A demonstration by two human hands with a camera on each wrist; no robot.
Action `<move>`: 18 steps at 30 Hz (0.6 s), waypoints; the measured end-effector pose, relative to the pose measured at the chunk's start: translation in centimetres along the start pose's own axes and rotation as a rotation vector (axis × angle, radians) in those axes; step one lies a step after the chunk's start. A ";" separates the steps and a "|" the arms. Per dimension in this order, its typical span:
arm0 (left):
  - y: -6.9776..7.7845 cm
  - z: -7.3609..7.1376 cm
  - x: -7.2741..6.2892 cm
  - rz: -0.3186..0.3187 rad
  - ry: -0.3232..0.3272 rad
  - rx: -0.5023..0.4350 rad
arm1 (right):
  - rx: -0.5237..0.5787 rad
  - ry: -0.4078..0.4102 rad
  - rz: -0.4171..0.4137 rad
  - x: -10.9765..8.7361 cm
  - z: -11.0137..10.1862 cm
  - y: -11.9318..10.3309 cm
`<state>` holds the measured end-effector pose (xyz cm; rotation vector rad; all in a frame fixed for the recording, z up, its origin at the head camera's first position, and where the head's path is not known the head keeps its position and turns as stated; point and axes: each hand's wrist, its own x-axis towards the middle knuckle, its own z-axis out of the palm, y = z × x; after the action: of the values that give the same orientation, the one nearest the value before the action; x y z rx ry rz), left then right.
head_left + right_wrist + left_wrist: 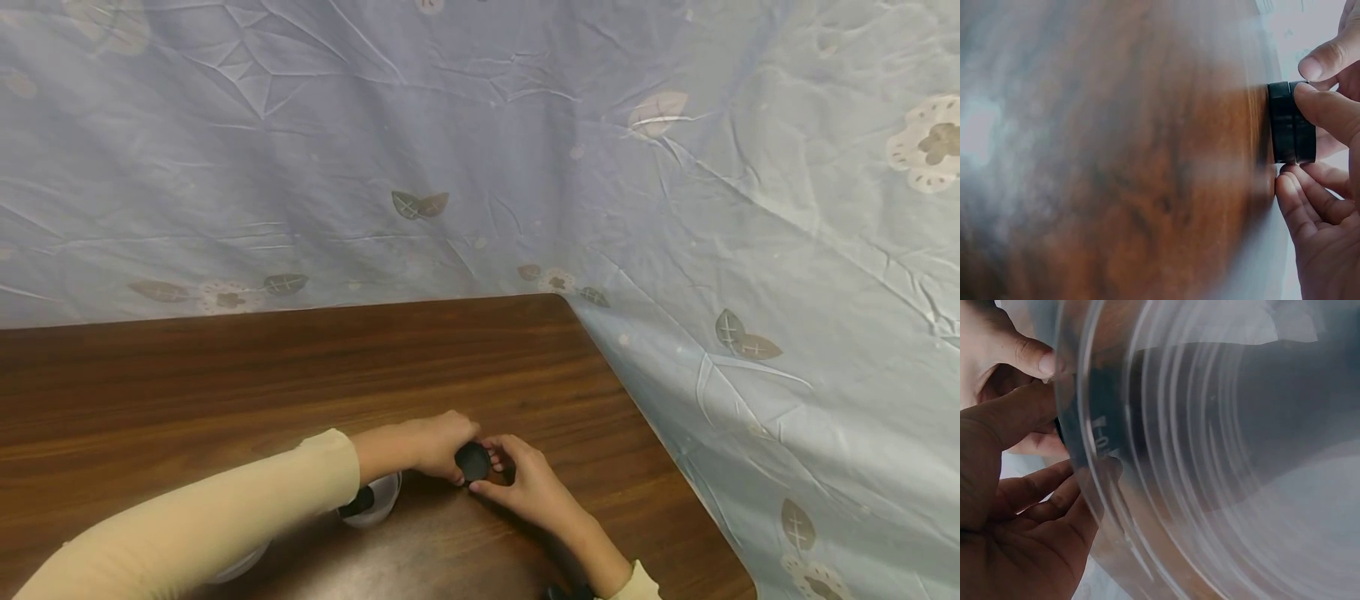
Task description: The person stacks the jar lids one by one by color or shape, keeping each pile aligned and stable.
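Two black discs (1284, 124) sit one on the other, with a thin seam between them in the right wrist view. From the head view only a round black top (474, 462) shows, low over the table. My left hand (441, 446) holds the stack from the left, thumb toward me. On the other side my right hand (532, 487) grips it between thumb and fingers; its thumb (1319, 106) lies against the upper disc's side. Through clear plastic, the left wrist view shows white characters on the dark side (1102, 434).
Beneath my left forearm stands a clear round container (384, 498) with a black piece in it. Another clear rim (242, 567) shows partly behind the sleeve. The brown wooden table (300, 367) meets a patterned cloth (480, 167) at the back and right.
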<state>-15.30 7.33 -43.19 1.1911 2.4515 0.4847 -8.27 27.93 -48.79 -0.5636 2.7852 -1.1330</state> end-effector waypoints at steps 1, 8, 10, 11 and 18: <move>0.0 0.0 0.0 -0.001 0.000 -0.003 | -0.001 -0.003 -0.003 0.0 0.0 0.0; -0.4 -1.4 -0.1 -0.010 0.001 -0.049 | -0.007 0.007 -0.018 0.2 -0.6 0.4; -0.5 -2.4 -0.4 -0.014 0.024 -0.054 | -0.008 0.031 -0.009 0.3 -1.0 0.4; -0.6 -3.0 -0.6 -0.015 0.036 -0.060 | -0.011 0.046 0.001 0.3 -1.2 0.4; -1.9 -6.7 -4.2 -0.018 0.250 -0.063 | -0.108 0.133 0.030 1.4 -2.4 -0.5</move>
<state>-17.36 1.90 -37.45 1.1424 2.6292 0.7398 -9.94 28.62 -46.65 -0.4710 2.9722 -1.0558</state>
